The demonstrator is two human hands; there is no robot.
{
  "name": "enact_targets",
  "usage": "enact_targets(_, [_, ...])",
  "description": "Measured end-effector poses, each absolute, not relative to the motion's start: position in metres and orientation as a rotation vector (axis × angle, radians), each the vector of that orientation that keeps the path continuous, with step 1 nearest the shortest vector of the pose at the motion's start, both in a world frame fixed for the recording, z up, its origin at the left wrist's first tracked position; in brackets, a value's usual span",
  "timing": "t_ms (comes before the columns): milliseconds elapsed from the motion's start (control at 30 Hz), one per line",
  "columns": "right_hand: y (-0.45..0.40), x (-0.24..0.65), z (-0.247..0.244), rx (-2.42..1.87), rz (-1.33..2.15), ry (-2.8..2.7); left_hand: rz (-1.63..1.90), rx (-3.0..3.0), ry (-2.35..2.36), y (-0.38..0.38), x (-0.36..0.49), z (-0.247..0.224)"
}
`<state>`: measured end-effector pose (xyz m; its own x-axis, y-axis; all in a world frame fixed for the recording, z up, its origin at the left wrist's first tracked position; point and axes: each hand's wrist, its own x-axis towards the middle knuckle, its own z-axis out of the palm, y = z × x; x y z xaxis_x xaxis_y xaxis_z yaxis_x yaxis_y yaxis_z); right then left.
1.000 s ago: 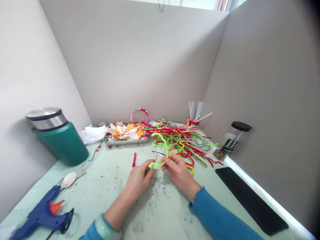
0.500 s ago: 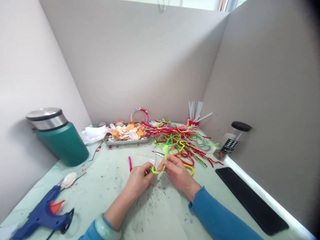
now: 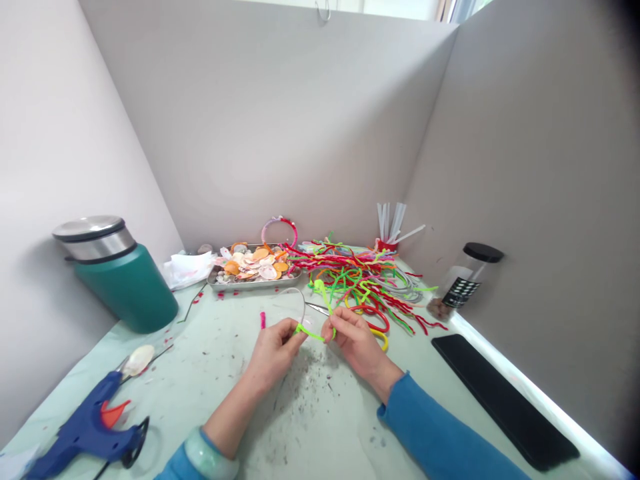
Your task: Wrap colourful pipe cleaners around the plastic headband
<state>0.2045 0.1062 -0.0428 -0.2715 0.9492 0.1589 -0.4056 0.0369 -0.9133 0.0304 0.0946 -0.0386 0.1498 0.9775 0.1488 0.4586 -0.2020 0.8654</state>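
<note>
Left hand (image 3: 275,348) has moved slightly leftward; it pinches green strand (image 3: 313,335) and grey wire (image 3: 303,305); right hand (image 3: 356,340) pinches the strand — probably for keeping it taut.

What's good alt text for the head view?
A person's left hand and right hand hold a bright green pipe cleaner over a table. Beyond are a tray of shells and heaped colorful pipe cleaners; a glue gun lies left.

Pale-green tabletop (image 3: 190,373) | on it: glue gun (image 3: 85,428) | metal tray (image 3: 255,287) | teal bottle (image 3: 127,287)

Bent neon-green pipe cleaner (image 3: 311,334)
</note>
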Motion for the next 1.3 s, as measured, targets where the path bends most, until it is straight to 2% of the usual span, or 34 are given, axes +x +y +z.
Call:
enact_targets(433, [0.111, 0.204, -0.05, -0.778, 1.438, -1.134, 1.001, 1.748, 1.29, 0.093, 0.031, -0.035])
enact_targets(767, [0.101, 0.196, -0.043, -0.937, 1.356, -1.485, 0.958, 1.829, 1.344, 0.091, 0.032, -0.035])
enact_targets(1000, [0.103, 0.193, -0.046, -1.006, 1.239, -1.487, 0.897, 1.892, 1.428, 0.09, 0.031, -0.038])
enact_targets(1167, [0.104, 0.193, -0.043, -1.03, 1.278, -1.415, 0.857, 1.939, 1.454, 0.09, 0.031, -0.039])
enact_targets(1300, [0.102, 0.195, -0.044, -1.036, 1.191, -1.633, 0.842, 1.969, 1.48, 0.09, 0.03, -0.041])
